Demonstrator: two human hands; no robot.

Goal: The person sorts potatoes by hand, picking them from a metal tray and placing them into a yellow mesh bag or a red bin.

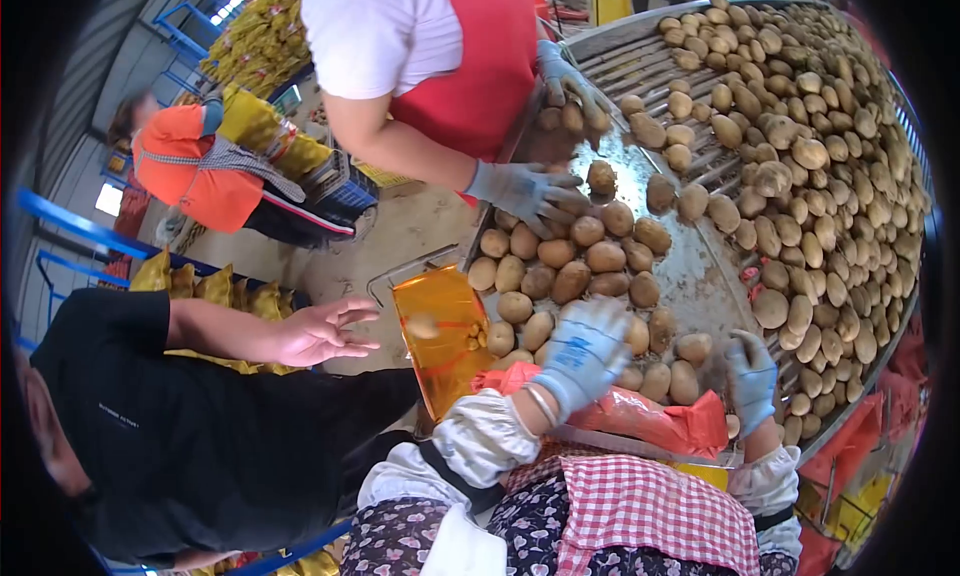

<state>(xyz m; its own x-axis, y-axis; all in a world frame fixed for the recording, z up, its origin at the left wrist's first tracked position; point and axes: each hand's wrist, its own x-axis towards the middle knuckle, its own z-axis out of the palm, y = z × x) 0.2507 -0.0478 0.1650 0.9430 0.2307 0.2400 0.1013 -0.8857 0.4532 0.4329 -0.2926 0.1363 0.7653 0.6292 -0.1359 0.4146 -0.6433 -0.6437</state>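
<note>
My left hand (583,356), in a light blue glove, lies over potatoes (571,282) on the metal table, its fingers stretched out and slightly blurred. Further right, my right hand (752,381), also gloved, is at the table's right part, fingers apart and a little bent, nothing visible in them. Between the hands, red plastic (650,421) lies along the near edge. Two gloved hands of a co-worker (525,188) reach over the potatoes from the far side.
Many potatoes (810,156) cover the slatted conveyor at right. An orange bag (440,336) hangs at the table's left edge, a blurred potato in front of it. A person in black (220,426) extends a bare hand there. Another person in orange (190,166) stands beyond.
</note>
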